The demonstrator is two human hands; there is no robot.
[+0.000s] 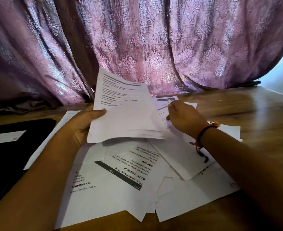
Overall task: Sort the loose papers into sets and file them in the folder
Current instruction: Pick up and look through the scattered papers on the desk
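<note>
My left hand [84,125] grips a small stack of printed sheets [124,110] by its left edge and holds it tilted up above the desk. My right hand [184,119] reaches behind that stack's right edge, fingers curled on a printed sheet [164,104] at the back of the desk. Several loose white papers [120,177] lie overlapping on the wooden desk below both arms, some printed, some blank. A black folder [12,147] with a white label lies at the left, closed.
A purple patterned curtain [154,47] hangs right behind the desk's far edge. Bare wooden desk [254,110] shows to the right of the papers. One more sheet [60,124] lies between the folder and the pile.
</note>
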